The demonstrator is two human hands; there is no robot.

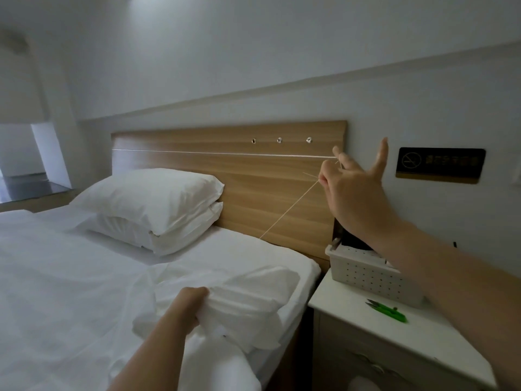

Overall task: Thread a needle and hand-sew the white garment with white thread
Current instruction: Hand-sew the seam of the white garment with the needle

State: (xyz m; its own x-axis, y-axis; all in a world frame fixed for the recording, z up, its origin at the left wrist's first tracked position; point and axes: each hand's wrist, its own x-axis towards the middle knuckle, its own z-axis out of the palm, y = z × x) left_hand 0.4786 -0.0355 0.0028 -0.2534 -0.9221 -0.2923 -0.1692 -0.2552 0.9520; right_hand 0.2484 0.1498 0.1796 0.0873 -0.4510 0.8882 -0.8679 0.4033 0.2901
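The white garment (248,303) lies bunched on the bed near its right edge. My left hand (191,303) grips a fold of it, fingers curled into the cloth. My right hand (352,187) is raised high in front of the headboard, thumb and forefinger pinching a thin needle, little finger stretched up. A taut white thread (287,210) runs from those fingers diagonally down toward the garment; against the white sheet its lower part is lost from sight.
Two stacked white pillows (152,207) lie against the wooden headboard (253,170). A white nightstand (394,342) to the right carries a perforated white basket (363,273) and green thread snips (387,309). My right forearm passes above the basket.
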